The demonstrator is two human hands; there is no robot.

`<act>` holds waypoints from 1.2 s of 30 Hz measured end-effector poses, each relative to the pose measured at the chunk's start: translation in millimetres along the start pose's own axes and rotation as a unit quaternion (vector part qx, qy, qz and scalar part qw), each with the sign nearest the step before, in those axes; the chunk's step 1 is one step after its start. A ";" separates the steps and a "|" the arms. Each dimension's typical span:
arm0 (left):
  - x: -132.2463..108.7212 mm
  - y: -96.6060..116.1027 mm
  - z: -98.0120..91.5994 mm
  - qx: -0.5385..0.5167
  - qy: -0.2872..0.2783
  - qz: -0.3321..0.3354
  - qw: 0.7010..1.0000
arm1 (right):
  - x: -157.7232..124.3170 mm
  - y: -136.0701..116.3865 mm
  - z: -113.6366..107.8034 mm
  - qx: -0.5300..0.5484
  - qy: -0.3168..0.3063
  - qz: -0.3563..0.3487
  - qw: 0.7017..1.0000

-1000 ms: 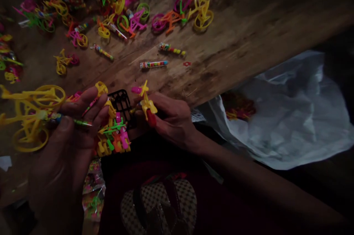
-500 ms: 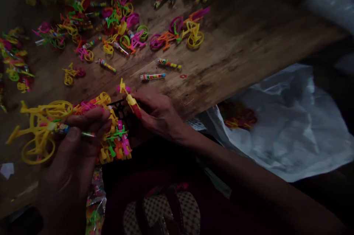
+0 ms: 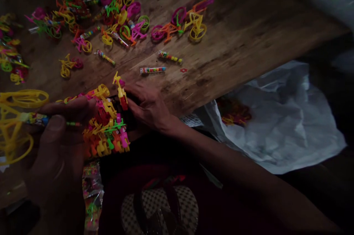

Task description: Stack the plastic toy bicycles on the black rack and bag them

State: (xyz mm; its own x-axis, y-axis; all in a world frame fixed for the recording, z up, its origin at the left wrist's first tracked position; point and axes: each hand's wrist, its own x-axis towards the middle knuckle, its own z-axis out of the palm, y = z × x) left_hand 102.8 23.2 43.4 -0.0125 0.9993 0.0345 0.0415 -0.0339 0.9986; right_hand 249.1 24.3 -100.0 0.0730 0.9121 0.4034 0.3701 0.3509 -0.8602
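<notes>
My left hand (image 3: pixel 59 142) is closed on a thin candy tube (image 3: pixel 41 119) and a yellow plastic toy bicycle (image 3: pixel 16 124) at the lower left. My right hand (image 3: pixel 146 104) pinches a small yellow and red bicycle part (image 3: pixel 121 93) at the near edge of the wooden table (image 3: pixel 249 32). Between my hands a black basket (image 3: pixel 129 111) holds a heap of small coloured plastic parts (image 3: pixel 106 131).
Many assembled toy bicycles (image 3: pixel 177 24) and candy tubes (image 3: pixel 152 69) lie scattered over the far left of the table. A white plastic bag (image 3: pixel 287 124) with more parts sits at the right, below the table edge. A patterned sandal (image 3: pixel 160 209) shows at the bottom.
My right hand has carried the yellow and red part leftward, over the basket and the heap. My left hand with the tube and yellow bicycle has slid left.
</notes>
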 end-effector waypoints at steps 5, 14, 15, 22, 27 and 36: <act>4.3 -1.9 4.3 -0.061 0.026 -0.026 0.997 | -0.3 -2.1 -2.1 -0.029 -0.012 -0.035 0.999; 3.6 -7.7 8.6 -0.070 -0.050 -0.011 0.996 | -2.5 -3.4 1.3 -0.096 -0.007 -0.076 0.992; 3.5 -6.7 10.2 -0.067 -0.043 -0.017 0.997 | -3.1 -3.4 1.8 -0.103 -0.009 -0.078 0.992; 7.4 -8.0 21.1 -0.067 -0.057 -0.022 0.996 | -1.8 -5.6 4.9 -0.112 -0.040 -0.054 0.991; 7.9 -14.7 19.4 -0.066 -0.055 -0.016 0.996 | 1.4 -5.8 4.9 -0.131 -0.050 -0.082 0.987; 0.7 -16.7 18.5 -0.120 -0.073 -0.008 0.990 | -0.3 -4.9 -0.5 -0.059 -0.025 -0.001 0.998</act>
State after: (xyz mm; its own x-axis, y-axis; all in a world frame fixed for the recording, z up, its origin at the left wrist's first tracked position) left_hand 120.6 24.7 26.0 0.1333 0.9906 0.0302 -0.1956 -0.0035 0.9807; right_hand 247.7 22.2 -95.8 0.0272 0.9221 0.3860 0.4764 0.3275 -0.8160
